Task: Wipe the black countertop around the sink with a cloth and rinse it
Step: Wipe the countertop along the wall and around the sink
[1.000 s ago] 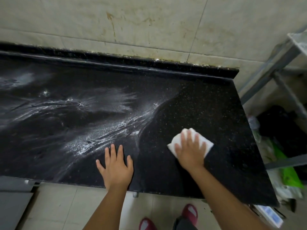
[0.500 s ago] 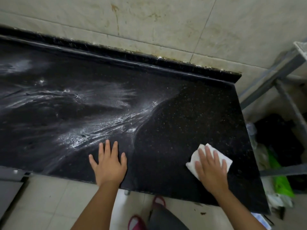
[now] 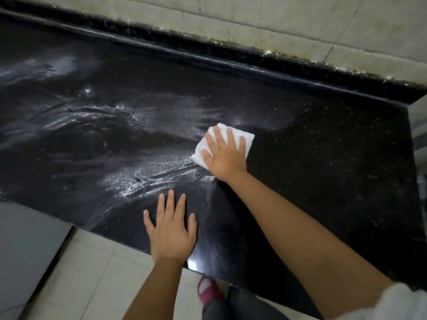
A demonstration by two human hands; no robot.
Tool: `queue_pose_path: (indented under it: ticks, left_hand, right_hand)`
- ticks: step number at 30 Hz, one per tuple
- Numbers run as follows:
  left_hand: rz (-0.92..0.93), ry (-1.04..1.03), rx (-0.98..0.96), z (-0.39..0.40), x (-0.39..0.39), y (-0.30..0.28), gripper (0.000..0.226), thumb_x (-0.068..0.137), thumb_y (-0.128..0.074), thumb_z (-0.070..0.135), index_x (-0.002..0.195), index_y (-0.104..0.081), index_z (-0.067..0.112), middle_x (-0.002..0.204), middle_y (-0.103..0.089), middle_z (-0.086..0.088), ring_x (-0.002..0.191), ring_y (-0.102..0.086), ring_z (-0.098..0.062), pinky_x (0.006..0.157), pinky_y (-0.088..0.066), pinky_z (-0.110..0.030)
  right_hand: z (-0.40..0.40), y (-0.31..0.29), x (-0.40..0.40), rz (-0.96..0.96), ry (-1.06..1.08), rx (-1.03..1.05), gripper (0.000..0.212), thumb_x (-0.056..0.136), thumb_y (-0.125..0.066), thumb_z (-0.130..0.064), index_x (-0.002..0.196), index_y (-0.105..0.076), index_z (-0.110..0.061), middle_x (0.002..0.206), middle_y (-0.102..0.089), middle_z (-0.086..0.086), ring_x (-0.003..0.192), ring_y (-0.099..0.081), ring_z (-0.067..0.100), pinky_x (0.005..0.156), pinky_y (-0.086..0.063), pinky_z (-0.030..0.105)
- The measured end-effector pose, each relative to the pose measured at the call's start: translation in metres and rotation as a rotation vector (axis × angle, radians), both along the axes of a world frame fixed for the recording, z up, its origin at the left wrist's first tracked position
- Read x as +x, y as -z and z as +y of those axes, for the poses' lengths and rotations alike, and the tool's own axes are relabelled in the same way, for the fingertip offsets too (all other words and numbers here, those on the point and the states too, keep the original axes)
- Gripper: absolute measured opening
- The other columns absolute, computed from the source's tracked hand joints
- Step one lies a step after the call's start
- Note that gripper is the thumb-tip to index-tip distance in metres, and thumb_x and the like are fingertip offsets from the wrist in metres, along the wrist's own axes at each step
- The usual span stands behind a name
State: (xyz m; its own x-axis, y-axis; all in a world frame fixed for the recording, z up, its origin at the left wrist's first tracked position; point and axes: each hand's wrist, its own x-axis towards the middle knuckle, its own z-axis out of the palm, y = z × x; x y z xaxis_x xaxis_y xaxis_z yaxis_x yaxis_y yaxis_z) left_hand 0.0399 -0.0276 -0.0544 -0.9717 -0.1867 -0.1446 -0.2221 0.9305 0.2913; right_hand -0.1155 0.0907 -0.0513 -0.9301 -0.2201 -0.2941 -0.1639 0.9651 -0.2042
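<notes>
**Cloth meets the soap line on a black counter**

A person's right hand, fingers spread flat, presses a folded white cloth onto the black countertop. The cloth pokes out past the fingertips and to the thumb side; the rest is under the palm. The left hand, also spread and holding nothing, rests flat on the counter near its front edge, just below and to the left of the right wrist, apparently as a brace.

Left of both hands, whitish soapy streaks fan across the stone; the nearest smear touches the cloth's left edge. To the right of the right hand the surface looks dark and clean, w/ only its own speckle. Beyond the fingertips runs the raised back lip below the tiled wall. A red slipper shows on the floor under the left forearm.

Sink not in view, so how far the rinse point lies can't be told.

Judgement: the wipe is mid-way, approx. half the visible top still filmed. To do this pass well, keep the palm flat and pressure even, draw overlapping strokes from the streaked side toward the cleaned side, and lift residue rather than pushing it back. Refold to a fresh face once loaded. The left hand sits close to the streaks; shifting it avoids re-marking wiped stone. The back lip likely needs an edge pass w/ fingertips.
</notes>
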Motion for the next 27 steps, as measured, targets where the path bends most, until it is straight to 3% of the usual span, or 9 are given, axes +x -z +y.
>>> queue_pose_path:
  ticks: [3, 5, 7, 9, 12, 14, 19, 23, 27]
  left_hand:
    - [0.01, 0.015, -0.033, -0.001, -0.001, 0.003, 0.06, 0.084, -0.023, 0.043, 0.126, -0.055, 0.013, 0.139, -0.046, -0.011, 0.132, -0.034, -0.024, 0.103, -0.019, -0.06]
    - [0.021, 0.023, -0.059, -0.002, -0.002, 0.005, 0.056, 0.084, -0.029, 0.04, 0.121, -0.06, 0.011, 0.133, -0.051, -0.013, 0.127, -0.04, -0.027, 0.098, -0.025, -0.063]
    - [0.038, 0.024, -0.09, -0.004, -0.002, 0.007, 0.053, 0.083, -0.032, 0.039, 0.117, -0.062, 0.012, 0.13, -0.054, -0.013, 0.125, -0.045, -0.028, 0.095, -0.027, -0.064]
    - [0.057, 0.022, -0.125, -0.004, -0.002, 0.009, 0.051, 0.082, -0.034, 0.039, 0.115, -0.063, 0.013, 0.128, -0.056, -0.011, 0.125, -0.046, -0.027, 0.093, -0.03, -0.063]
    - [0.088, 0.023, -0.162, -0.004, -0.001, 0.013, 0.049, 0.082, -0.034, 0.039, 0.114, -0.064, 0.016, 0.127, -0.058, -0.009, 0.124, -0.04, -0.022, 0.097, -0.033, -0.058]
    - [0.108, 0.033, -0.159, -0.004, -0.002, 0.014, 0.049, 0.082, -0.035, 0.039, 0.114, -0.064, 0.015, 0.126, -0.058, -0.009, 0.124, -0.037, -0.021, 0.102, -0.023, -0.05]
    - [0.099, 0.02, -0.12, -0.004, -0.002, 0.012, 0.049, 0.083, -0.035, 0.039, 0.115, -0.063, 0.014, 0.129, -0.056, -0.011, 0.125, -0.029, -0.02, 0.102, -0.018, -0.049]
    - [0.042, -0.018, -0.046, -0.002, -0.002, 0.007, 0.055, 0.084, -0.03, 0.042, 0.122, -0.059, 0.015, 0.136, -0.049, -0.01, 0.134, -0.026, -0.016, 0.102, -0.022, -0.059]
    - [0.015, -0.015, -0.028, -0.001, -0.002, 0.003, 0.056, 0.084, -0.029, 0.042, 0.122, -0.059, 0.013, 0.136, -0.049, -0.011, 0.13, -0.031, -0.019, 0.102, -0.021, -0.059]
  right_hand:
    - [0.007, -0.001, 0.037, 0.064, -0.26, 0.035, 0.068, 0.085, -0.004, -0.048, 0.142, -0.034, -0.028, 0.153, -0.025, -0.003, 0.141, -0.021, 0.025, 0.112, -0.014, 0.05]
    - [0.039, 0.005, 0.07, 0.122, -0.37, 0.016, 0.054, 0.092, -0.016, -0.045, 0.129, -0.051, -0.028, 0.14, -0.046, -0.003, 0.129, -0.043, 0.026, 0.108, -0.023, 0.045]
    - [0.088, 0.008, 0.089, 0.107, -0.401, 0.072, 0.05, 0.098, -0.007, -0.044, 0.129, -0.043, -0.028, 0.138, -0.044, -0.005, 0.126, -0.038, 0.026, 0.107, -0.013, 0.041]
    - [0.134, 0.001, 0.074, 0.126, -0.268, 0.15, 0.059, 0.095, 0.003, -0.048, 0.135, -0.035, -0.026, 0.141, -0.044, 0.001, 0.129, -0.037, 0.029, 0.106, -0.021, 0.048]
    - [0.149, -0.01, 0.011, 0.029, 0.136, 0.141, 0.061, 0.092, -0.002, -0.049, 0.148, -0.008, -0.026, 0.157, -0.004, -0.003, 0.144, -0.006, 0.025, 0.112, -0.009, 0.051]
    - [0.122, -0.008, -0.027, 0.015, 0.275, 0.096, 0.054, 0.099, -0.015, -0.042, 0.148, -0.002, -0.026, 0.157, 0.007, -0.003, 0.144, 0.005, 0.024, 0.113, -0.001, 0.05]
    - [0.023, 0.0, -0.023, 0.054, -0.033, 0.072, 0.059, 0.094, -0.01, -0.043, 0.149, -0.009, -0.022, 0.157, -0.002, -0.001, 0.143, -0.002, 0.025, 0.111, -0.008, 0.051]
    - [0.027, 0.006, 0.055, 0.207, -0.388, 0.026, 0.058, 0.08, -0.027, -0.045, 0.129, -0.052, -0.026, 0.138, -0.05, 0.0, 0.128, -0.044, 0.029, 0.101, -0.035, 0.053]
    - [0.112, 0.018, 0.125, 0.223, -0.514, 0.06, 0.049, 0.091, -0.027, -0.048, 0.135, -0.035, -0.028, 0.153, -0.021, -0.005, 0.137, -0.023, 0.026, 0.111, -0.005, 0.044]
